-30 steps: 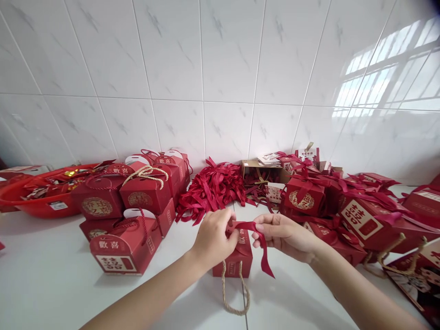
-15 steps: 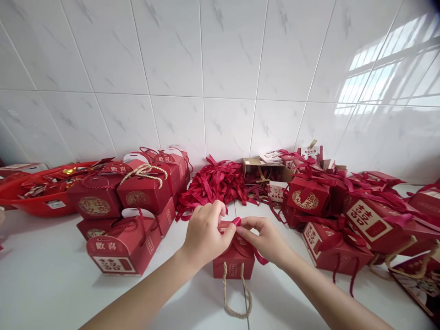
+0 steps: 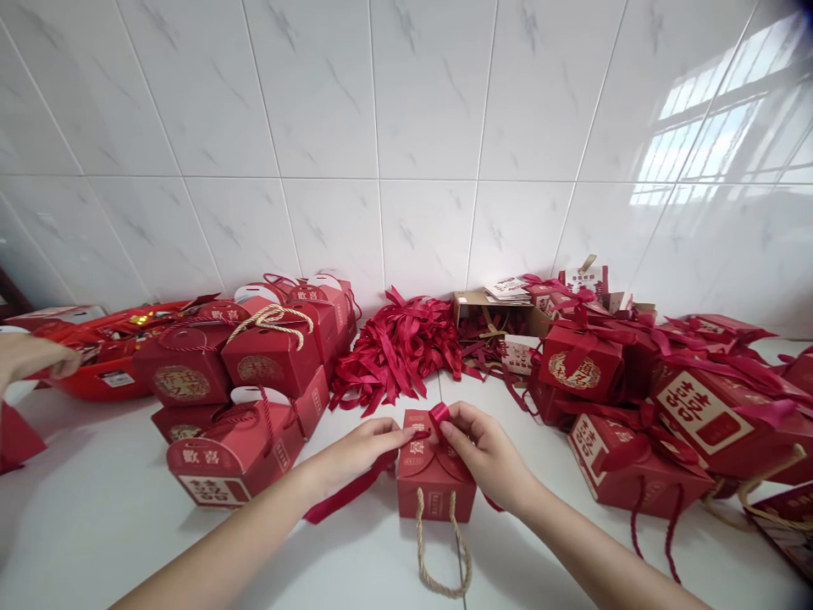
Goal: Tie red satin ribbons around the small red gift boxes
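Observation:
A red gift box (image 3: 435, 474) with a beige rope handle (image 3: 424, 580) stands on the white surface between my hands. Over its top runs a red ribbon (image 3: 438, 414), looped near the middle. My right hand (image 3: 486, 445) pinches that loop between thumb and fingers. At the box's left side, my left hand (image 3: 365, 453) pinches another part of the ribbon, whose tail (image 3: 346, 498) hangs below the fingers toward the left. The rope handle hangs down on the near side and rests on the surface.
Left are stacked red boxes (image 3: 273, 347) and a red basin (image 3: 102, 385), with another person's hand (image 3: 60, 357) over it. Behind lies a heap of red ribbons (image 3: 406, 347) beside an open carton (image 3: 470, 298). Ribboned boxes (image 3: 641, 474) crowd the right.
My left hand has moved left and down from the box's top, drawing a ribbon tail out to that side. The ribbon loop now stands higher. Another person's hand has come in at far left.

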The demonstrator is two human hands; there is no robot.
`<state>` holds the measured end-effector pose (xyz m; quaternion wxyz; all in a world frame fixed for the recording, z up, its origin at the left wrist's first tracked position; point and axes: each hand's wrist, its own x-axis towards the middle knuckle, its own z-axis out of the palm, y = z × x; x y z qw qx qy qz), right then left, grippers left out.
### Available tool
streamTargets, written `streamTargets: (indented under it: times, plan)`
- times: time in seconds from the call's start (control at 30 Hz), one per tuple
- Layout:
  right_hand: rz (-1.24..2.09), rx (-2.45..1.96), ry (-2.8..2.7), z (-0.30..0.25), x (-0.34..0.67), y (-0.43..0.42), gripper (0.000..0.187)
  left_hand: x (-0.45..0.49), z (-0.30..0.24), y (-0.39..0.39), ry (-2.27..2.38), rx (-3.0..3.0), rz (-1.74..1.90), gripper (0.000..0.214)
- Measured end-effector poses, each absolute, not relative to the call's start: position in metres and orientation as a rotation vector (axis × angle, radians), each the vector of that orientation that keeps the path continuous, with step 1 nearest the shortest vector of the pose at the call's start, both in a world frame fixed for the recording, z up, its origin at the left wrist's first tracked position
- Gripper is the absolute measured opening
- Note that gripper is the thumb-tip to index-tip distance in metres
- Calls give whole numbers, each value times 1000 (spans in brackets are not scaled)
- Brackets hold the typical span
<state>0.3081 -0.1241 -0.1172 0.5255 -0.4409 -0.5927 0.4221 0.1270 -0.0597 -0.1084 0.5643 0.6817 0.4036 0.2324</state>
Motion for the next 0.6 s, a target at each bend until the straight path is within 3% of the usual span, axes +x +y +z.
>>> streamTargets:
  times: [0.23, 0.37, 0.6]
  plan:
    - [987, -1173, -1338, -111, 304, -123, 25, 117, -81, -51, 1016, 1960, 691, 25]
    - [970, -1237, -1326, -110, 305, -120, 21, 117, -65, -55, 830, 2160, 814, 14]
    - [904, -1291, -1398, -109, 302, -116, 6, 141, -64, -62, 612, 2316, 730, 20]
